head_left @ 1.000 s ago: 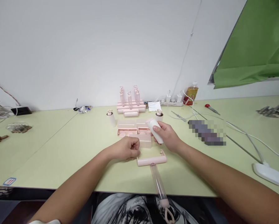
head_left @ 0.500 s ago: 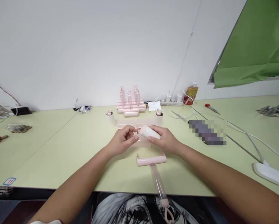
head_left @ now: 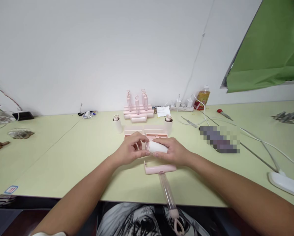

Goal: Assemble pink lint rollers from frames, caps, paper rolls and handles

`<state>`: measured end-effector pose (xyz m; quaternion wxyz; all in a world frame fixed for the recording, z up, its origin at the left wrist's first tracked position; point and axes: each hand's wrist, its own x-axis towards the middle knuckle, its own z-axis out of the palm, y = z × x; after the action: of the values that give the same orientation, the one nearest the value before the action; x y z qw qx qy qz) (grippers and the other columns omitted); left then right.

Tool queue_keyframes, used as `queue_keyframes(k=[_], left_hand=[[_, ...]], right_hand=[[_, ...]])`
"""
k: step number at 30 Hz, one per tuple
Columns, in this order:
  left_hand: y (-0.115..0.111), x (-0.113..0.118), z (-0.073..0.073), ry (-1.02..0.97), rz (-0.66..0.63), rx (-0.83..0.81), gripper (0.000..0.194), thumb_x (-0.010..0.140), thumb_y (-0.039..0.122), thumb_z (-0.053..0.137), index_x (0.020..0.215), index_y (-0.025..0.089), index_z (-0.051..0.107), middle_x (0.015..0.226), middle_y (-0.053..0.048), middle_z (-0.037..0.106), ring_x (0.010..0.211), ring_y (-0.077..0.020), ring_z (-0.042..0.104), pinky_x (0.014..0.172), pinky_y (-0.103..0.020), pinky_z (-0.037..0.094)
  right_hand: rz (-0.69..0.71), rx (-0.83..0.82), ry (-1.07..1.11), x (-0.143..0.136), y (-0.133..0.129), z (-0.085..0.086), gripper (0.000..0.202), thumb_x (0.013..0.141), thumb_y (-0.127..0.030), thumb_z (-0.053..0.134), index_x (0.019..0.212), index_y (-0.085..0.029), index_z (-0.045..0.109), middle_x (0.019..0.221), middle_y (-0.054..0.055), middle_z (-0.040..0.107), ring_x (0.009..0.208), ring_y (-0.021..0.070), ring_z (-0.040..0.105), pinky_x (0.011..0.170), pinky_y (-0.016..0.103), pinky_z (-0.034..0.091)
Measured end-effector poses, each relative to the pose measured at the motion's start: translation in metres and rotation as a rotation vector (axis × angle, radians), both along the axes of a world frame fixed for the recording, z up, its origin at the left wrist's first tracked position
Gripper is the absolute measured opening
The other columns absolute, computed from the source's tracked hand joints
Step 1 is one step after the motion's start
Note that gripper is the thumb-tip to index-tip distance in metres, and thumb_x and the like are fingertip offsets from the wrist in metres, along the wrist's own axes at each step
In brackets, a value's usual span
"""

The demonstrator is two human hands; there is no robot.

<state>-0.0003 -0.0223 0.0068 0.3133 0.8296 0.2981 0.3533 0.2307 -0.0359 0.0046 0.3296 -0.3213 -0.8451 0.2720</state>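
Over the table's middle, my right hand (head_left: 174, 150) is wrapped round a white lint-roller roll (head_left: 158, 147) that lies nearly level. My left hand (head_left: 134, 149) has its thumb and fingertips at the roll's pinkish left end, curled about the edge. Just below is a pink roller frame (head_left: 159, 169) with a clear tube handle (head_left: 167, 190) pointing toward me, its pink ring past the table edge. Behind my hands lie open pink cases (head_left: 156, 135), partly hidden. A white roll (head_left: 117, 126) stands upright on the left, and another roll (head_left: 168, 125) on the right, each with a pink ring in its top.
At the wall several pink rollers (head_left: 138, 114) are stacked, handles up. To their right are a power strip (head_left: 181, 108), a drink bottle (head_left: 202, 98), a screwdriver (head_left: 224, 114) and a knife (head_left: 189, 121). Cables run to a white device (head_left: 285, 183) on the right.
The roll has turned from tilted to nearly level and come slightly lower. My left fingers have closed in on its left end.
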Motion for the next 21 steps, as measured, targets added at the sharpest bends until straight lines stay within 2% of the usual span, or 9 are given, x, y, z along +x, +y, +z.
queue_keyframes(k=[6,9,13,15,18,20,21], left_hand=[[-0.002,0.0,0.001,0.0,-0.02,-0.118,0.037,0.075,0.039,0.074,0.097,0.02,0.052,0.095,-0.002,0.054,0.076,-0.0112,0.056,0.061,-0.022,0.047],[-0.004,0.004,-0.001,-0.126,0.011,-0.2,0.041,0.073,0.038,0.075,0.094,0.02,0.045,0.087,0.0,0.056,0.07,-0.0099,0.056,0.06,-0.022,0.048],[-0.006,0.009,-0.005,-0.304,0.04,-0.336,0.038,0.079,0.041,0.069,0.09,0.021,0.038,0.077,0.003,0.054,0.058,-0.0082,0.056,0.051,-0.022,0.05],[-0.006,0.009,-0.006,-0.327,0.073,-0.344,0.037,0.08,0.043,0.067,0.096,0.021,0.041,0.074,0.004,0.053,0.055,-0.0084,0.056,0.05,-0.022,0.05],[-0.003,0.006,-0.007,-0.272,0.072,-0.275,0.032,0.087,0.042,0.058,0.108,0.02,0.05,0.075,0.003,0.053,0.052,-0.0077,0.054,0.05,-0.023,0.048],[-0.002,0.005,-0.008,-0.194,0.048,-0.158,0.025,0.092,0.039,0.048,0.106,0.02,0.058,0.08,0.0,0.053,0.051,-0.0064,0.051,0.053,-0.024,0.048],[-0.003,0.005,-0.008,-0.15,0.043,-0.093,0.025,0.094,0.036,0.045,0.103,0.02,0.061,0.084,-0.001,0.053,0.053,-0.0067,0.051,0.057,-0.025,0.049]], right_hand=[[-0.01,-0.027,0.001,0.0,-0.001,-0.001,0.036,0.081,-0.045,0.066,0.106,-0.019,0.067,0.092,0.005,0.069,0.081,0.021,0.062,0.073,0.029,0.046],[-0.041,-0.024,0.022,0.001,0.001,-0.002,0.039,0.082,-0.043,0.065,0.113,-0.02,0.065,0.103,0.006,0.069,0.09,0.0237,0.062,0.078,0.032,0.046],[-0.092,-0.076,0.093,0.0,0.004,-0.003,0.04,0.081,-0.036,0.064,0.119,-0.021,0.062,0.114,0.008,0.066,0.1,0.0264,0.06,0.085,0.037,0.046],[-0.144,-0.2,0.202,0.0,0.005,-0.002,0.038,0.079,-0.035,0.064,0.113,-0.02,0.061,0.105,0.007,0.067,0.09,0.024,0.062,0.075,0.035,0.05],[-0.199,-0.544,0.508,-0.001,0.007,0.002,0.031,0.077,-0.038,0.065,0.1,-0.02,0.055,0.085,0.003,0.063,0.067,0.0183,0.06,0.05,0.028,0.049],[-0.195,-0.734,0.726,-0.002,0.008,0.006,0.029,0.077,-0.038,0.067,0.096,-0.022,0.051,0.081,0.001,0.06,0.066,0.0178,0.061,0.047,0.028,0.051],[-0.187,-0.79,0.815,-0.002,0.008,0.008,0.029,0.076,-0.036,0.068,0.095,-0.023,0.05,0.082,0.001,0.06,0.069,0.018,0.062,0.05,0.03,0.054]])
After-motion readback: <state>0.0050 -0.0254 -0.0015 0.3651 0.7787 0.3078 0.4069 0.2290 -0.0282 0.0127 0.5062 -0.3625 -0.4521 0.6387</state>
